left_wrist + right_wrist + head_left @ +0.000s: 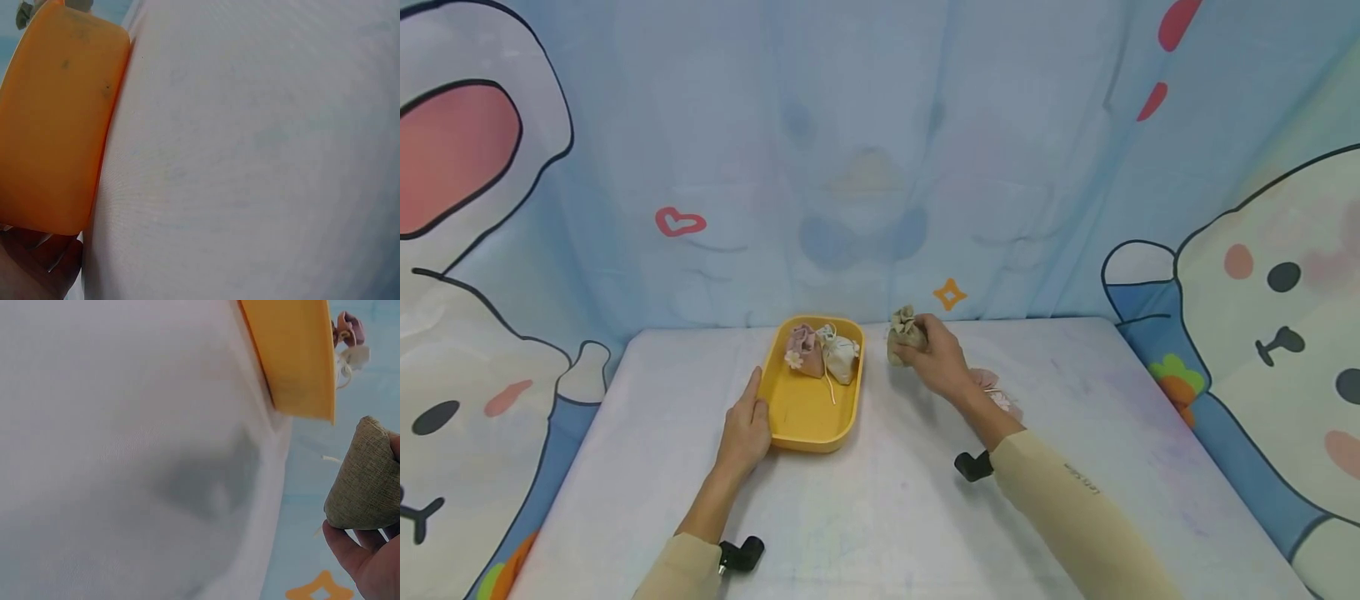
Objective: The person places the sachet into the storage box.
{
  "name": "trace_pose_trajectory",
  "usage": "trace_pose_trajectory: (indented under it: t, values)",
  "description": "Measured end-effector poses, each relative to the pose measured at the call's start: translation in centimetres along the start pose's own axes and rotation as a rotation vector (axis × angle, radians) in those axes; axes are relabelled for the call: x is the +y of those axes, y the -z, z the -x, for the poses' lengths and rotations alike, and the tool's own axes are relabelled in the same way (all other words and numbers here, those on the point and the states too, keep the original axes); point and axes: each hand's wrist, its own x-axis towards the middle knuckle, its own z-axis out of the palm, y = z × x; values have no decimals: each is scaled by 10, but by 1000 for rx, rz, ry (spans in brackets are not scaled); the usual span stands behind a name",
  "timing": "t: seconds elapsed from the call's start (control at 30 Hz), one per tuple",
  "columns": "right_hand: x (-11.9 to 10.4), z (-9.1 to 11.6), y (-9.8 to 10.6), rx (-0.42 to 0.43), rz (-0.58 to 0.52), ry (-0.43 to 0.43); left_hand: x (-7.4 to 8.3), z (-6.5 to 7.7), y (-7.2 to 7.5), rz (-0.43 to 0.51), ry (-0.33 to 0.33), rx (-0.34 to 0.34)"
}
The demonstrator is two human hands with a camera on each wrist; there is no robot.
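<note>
My right hand (938, 358) grips a small green drawstring pouch (904, 335) to the right of the yellow tray (805, 429). In the right wrist view the pouch (362, 481) is raised over the table, its shadow falling on the cloth. Fingers of my left hand (748, 427) lie straight along the tray's left side, touching it. Inside the tray, toward the far end, are a pink pouch (806, 354) with a white flower and a white pouch (841, 357) with a trailing cord.
Another pink pouch (987, 379) lies on the table, partly hidden behind my right forearm. A white cloth (880, 533) covers the table. Behind it hangs a blue curtain (865, 167) with cartoon prints. Black camera mounts stick out at both wrists.
</note>
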Motion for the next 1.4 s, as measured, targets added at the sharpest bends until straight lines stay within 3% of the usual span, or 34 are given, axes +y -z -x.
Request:
trace_pose_trajectory:
  t: [0.23, 0.87, 1.23, 1.4]
  values:
    - [-15, 3, -14, -12, -6, 15, 1, 0, 1, 4, 15, -5]
    - [-47, 2, -46, -9, -57, 175, 0, -1, 0, 12, 1, -2]
    - [-61, 4, -70, -81, -87, 168, 2, 0, 2, 11, -14, 15]
    - [-66, 6, -83, -117, -44, 168, 2, 0, 1, 4, -11, 22]
